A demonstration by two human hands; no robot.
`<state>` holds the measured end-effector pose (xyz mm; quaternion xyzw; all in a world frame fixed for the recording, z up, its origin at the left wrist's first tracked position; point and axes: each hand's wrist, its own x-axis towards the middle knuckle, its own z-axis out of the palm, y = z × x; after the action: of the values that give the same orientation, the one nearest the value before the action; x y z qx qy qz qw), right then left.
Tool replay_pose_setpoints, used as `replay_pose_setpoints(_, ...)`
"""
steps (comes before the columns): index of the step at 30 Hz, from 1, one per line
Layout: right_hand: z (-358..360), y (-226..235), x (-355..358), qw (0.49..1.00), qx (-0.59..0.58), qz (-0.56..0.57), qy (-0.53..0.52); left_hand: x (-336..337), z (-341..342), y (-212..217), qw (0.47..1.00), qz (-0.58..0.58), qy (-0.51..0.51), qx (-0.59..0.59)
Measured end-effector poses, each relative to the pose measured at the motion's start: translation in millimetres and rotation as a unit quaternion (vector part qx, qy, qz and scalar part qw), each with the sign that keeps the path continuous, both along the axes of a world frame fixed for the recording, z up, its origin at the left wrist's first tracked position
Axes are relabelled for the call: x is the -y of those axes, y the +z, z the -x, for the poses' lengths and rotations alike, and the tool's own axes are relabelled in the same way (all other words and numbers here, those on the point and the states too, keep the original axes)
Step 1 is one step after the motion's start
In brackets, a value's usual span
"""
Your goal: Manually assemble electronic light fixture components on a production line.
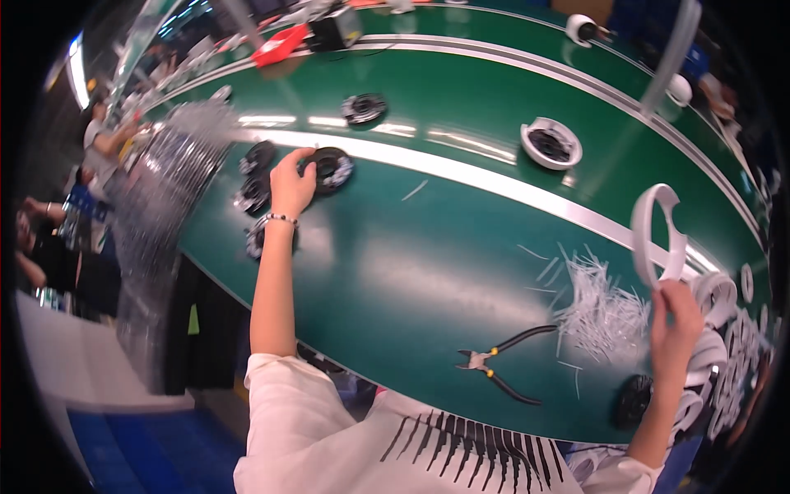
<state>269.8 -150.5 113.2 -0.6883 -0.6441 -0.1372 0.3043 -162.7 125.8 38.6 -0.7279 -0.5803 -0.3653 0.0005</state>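
My left hand (291, 184) reaches far out to the left of the green bench (428, 272) and grips a black round coil part (331, 168). More black coil parts (254, 195) lie just left of that hand and under the wrist. My right hand (675, 317) is raised at the right and holds a white plastic ring (656, 233) upright by its lower edge. A heap of white cut plastic strips (601, 309) lies below and left of the ring.
Black-handled pliers (504, 362) lie open near the front edge. A white ring with a black coil (550, 143) and a lone coil (364, 107) sit farther back. White rings (724, 346) are stacked at the right. A stack of clear trays (164, 189) stands left; other people work beyond.
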Motion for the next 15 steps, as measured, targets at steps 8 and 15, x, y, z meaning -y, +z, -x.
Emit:
replay_pose_setpoints(8, 113.0, -56.9, -40.8, 0.936, -0.04, 0.14, 0.322, -38.8, 42.7, -22.7, 0.986, 0.055, 0.044, -0.153)
replay_pose_setpoints(15, 117.8, -85.5, -64.1, 0.927, -0.022, 0.204, 0.314, -76.6, 5.9, -17.0, 0.932, 0.225, 0.096, -0.267)
